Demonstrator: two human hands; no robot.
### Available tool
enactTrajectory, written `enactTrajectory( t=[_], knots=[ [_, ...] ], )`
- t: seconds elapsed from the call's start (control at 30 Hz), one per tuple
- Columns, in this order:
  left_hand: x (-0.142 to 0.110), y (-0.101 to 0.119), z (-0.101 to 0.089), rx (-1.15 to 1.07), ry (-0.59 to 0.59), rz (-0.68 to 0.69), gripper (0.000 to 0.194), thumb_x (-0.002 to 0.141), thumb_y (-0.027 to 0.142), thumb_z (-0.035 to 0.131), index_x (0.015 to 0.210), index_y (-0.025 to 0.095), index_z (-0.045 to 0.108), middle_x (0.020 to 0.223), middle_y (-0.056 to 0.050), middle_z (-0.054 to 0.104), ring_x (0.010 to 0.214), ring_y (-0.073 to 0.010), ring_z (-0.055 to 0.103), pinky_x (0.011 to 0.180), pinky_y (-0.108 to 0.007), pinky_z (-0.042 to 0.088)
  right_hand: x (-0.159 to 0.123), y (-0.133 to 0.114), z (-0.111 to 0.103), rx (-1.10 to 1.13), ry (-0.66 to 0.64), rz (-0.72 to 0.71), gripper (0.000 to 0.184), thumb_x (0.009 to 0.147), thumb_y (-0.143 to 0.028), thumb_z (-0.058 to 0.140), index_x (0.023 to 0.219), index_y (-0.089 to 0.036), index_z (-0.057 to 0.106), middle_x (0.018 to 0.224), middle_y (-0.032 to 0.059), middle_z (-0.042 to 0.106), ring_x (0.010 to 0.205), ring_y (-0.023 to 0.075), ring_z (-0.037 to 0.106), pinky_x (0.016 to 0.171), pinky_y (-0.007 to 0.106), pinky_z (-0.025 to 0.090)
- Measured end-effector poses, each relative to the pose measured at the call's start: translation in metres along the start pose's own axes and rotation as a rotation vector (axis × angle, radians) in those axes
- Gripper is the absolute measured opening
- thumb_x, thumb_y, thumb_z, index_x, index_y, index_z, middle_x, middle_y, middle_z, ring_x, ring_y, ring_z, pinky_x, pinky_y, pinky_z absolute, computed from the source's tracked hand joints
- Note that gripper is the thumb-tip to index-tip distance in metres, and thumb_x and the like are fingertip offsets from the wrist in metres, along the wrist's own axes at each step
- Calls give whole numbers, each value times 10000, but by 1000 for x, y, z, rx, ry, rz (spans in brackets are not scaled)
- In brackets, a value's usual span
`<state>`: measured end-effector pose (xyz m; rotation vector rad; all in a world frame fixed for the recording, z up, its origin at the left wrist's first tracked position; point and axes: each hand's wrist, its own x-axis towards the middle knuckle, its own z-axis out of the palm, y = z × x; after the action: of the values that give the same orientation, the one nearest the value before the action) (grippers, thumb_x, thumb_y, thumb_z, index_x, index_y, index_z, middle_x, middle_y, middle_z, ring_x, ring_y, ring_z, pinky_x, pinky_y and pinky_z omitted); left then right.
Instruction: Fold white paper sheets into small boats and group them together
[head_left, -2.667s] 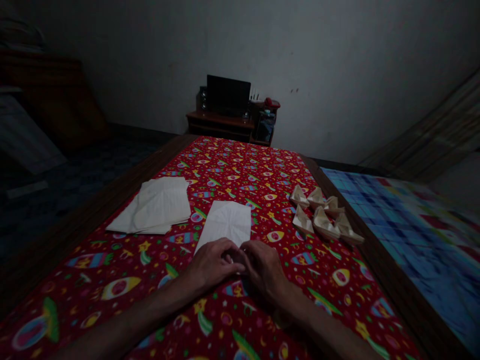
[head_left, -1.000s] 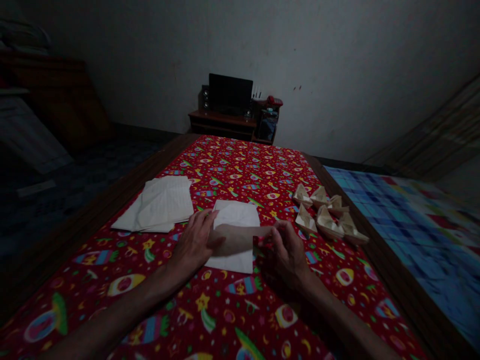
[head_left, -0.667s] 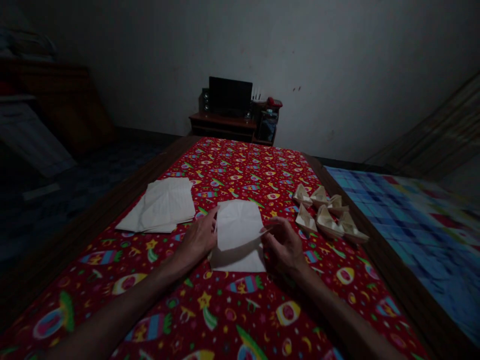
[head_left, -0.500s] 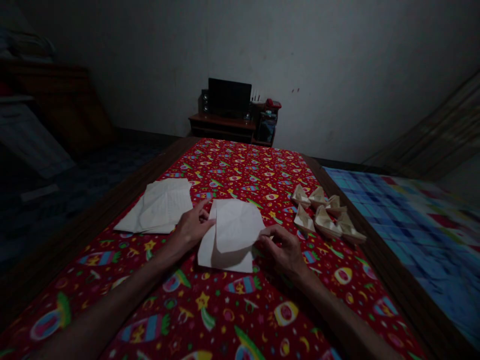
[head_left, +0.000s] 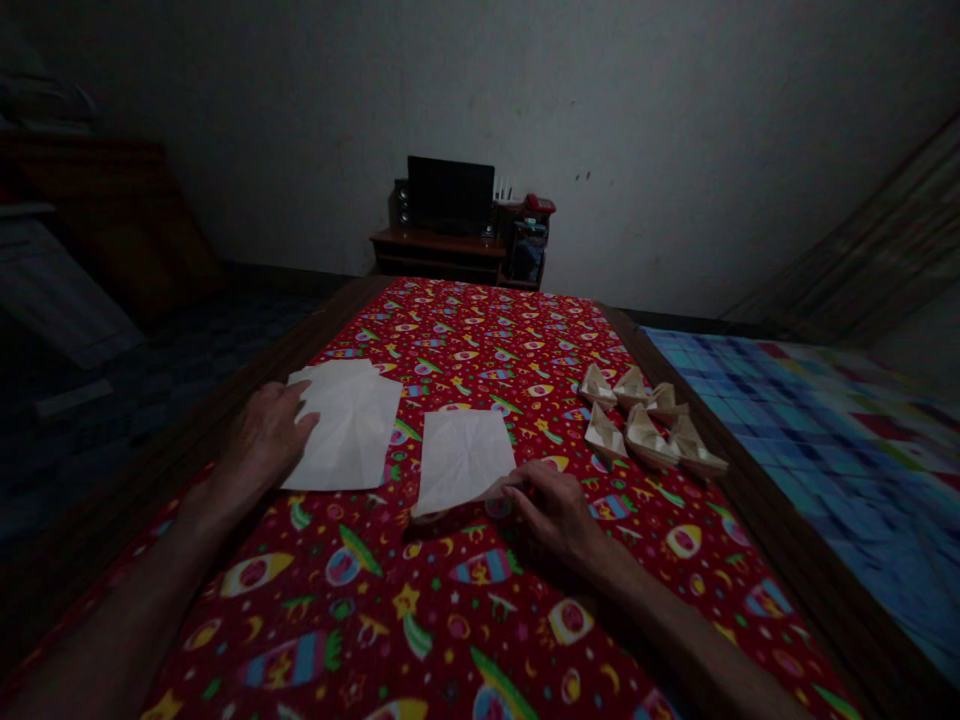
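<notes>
Toward the left of the red patterned cloth, my left hand [head_left: 274, 430] rests on the left edge of a pile of white paper sheets [head_left: 349, 430], thumb and fingers apart. A creased sheet [head_left: 351, 415] lies on top of that pile. In front of me is a single white sheet of paper [head_left: 466, 450] with fold lines crossing at its middle. My right hand [head_left: 559, 505] pinches its near right corner, and the near edge curls up off the cloth.
Several folded paper boats [head_left: 649, 435] stand at the table's right side. Dark wooden borders run along the cloth [head_left: 480, 620]. Beyond the far end are a monitor [head_left: 450, 195] on a desk and a red telephone [head_left: 540, 205]. A blue checked covering [head_left: 750, 400] lies at right.
My left hand has moved left from the middle sheets to the pile, where a creased sheet now lies on top. One sheet stays in the middle, its near right corner in my right hand.
</notes>
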<state>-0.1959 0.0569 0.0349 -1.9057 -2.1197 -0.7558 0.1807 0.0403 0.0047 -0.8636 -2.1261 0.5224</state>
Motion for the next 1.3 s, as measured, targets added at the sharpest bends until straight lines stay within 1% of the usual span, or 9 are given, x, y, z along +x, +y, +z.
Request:
enactTrajectory(
  t=[0.1,0.3,0.37,0.5,0.8,0.93,1.0,1.13,1.3],
  knots=[
    [-8,23,0,-10,14,222,428,853,302,431,1251,149,471,1226,-110,503,1160,-277,445,992,-446,370,-1,-1,0,-28,-38,-56,84,861,-165,498,863,-181,581,763,37,636,659,127,573,596,223,422],
    [-45,94,8,-389,-636,742,745,761,282,616,1418,232,268,1479,-76,306,1360,-258,261,1081,-430,295,-3,-7,-3,-79,14,-50,67,863,-170,498,875,-185,562,692,21,622,580,120,568,539,213,401],
    [-56,107,18,-484,-611,760,608,791,275,606,1359,234,395,1415,-75,420,1321,-249,345,1093,-445,267,-6,-9,-6,-92,17,-68,65,862,-161,502,883,-186,559,694,18,617,584,119,567,540,212,399],
    [-66,117,31,-672,-540,581,257,883,255,476,1045,189,664,1077,-77,678,992,-188,627,873,-304,481,-16,-13,-14,-98,78,-30,33,857,-177,531,859,-185,563,709,23,611,612,127,567,562,224,412],
    [-82,129,17,-773,-547,325,234,841,243,495,850,198,725,788,-31,721,699,-150,659,661,-241,508,-31,-11,-21,154,-132,-14,130,834,-177,546,933,-212,622,974,61,657,973,192,578,825,323,466],
    [-82,127,21,-794,-545,310,228,832,234,502,867,203,725,818,-32,731,725,-161,675,661,-251,524,-32,1,-15,192,-122,153,178,862,-195,507,930,-221,669,869,37,698,804,161,645,716,273,509],
    [-82,125,25,-766,-504,353,216,814,253,546,941,197,712,916,-56,727,807,-184,675,718,-284,531,-30,1,-15,200,-113,187,180,869,-218,502,903,-216,679,848,36,705,763,157,655,687,263,515],
    [-85,123,34,-678,-388,624,394,802,273,597,1191,207,596,1218,-100,612,1036,-225,592,896,-392,466,-28,-3,-17,152,-144,-52,241,839,-236,526,1043,-208,651,1039,89,679,946,196,625,821,329,492],
    [-83,124,43,-619,-420,718,312,852,236,534,1149,235,627,1167,-80,646,890,-196,581,768,-355,492,-30,1,-14,13,-274,-142,336,774,-241,583,1106,-242,641,1143,84,644,1062,241,559,891,397,446]
  ],
)
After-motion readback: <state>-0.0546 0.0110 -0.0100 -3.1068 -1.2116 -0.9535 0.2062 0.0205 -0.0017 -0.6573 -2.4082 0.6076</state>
